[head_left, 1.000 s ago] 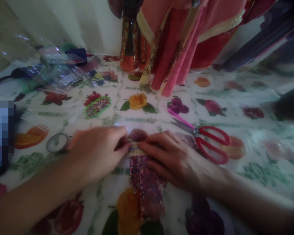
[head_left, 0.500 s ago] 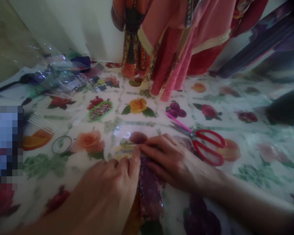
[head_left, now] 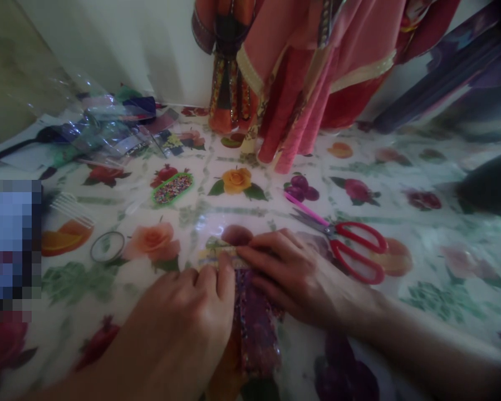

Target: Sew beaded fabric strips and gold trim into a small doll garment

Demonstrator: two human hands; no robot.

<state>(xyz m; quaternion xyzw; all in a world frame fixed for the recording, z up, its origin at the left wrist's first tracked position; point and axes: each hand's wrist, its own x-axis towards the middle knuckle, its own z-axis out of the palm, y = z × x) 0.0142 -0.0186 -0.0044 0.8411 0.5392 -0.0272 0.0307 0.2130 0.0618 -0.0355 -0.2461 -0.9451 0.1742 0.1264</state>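
A narrow purple strip with sparkly, bead-like edges lies between my hands and runs toward me. My left hand is closed, its curled fingers against the strip's far end on the left. From the right, my right hand bears on the same end, fingers bent and close together. Just beyond the fingertips is a yellowish striped piece, with a glossy clear patch above it. What the fingertips pinch is partly hidden. Red-handled scissors lie beside my right hand, their blades partly apart, touching a pink pen-like stick.
A green tray of multicoloured beads sits beyond my left hand. Further left are a clear ring, a pixelated screen and crumpled clear plastic. Dressed figures stand at the back. A fruit-and-flower cloth covers the table.
My left index finger has drawn back slightly from my right fingertips, showing more of the strip's far end. The right hand stays almost in place; the whole view shifts a little.
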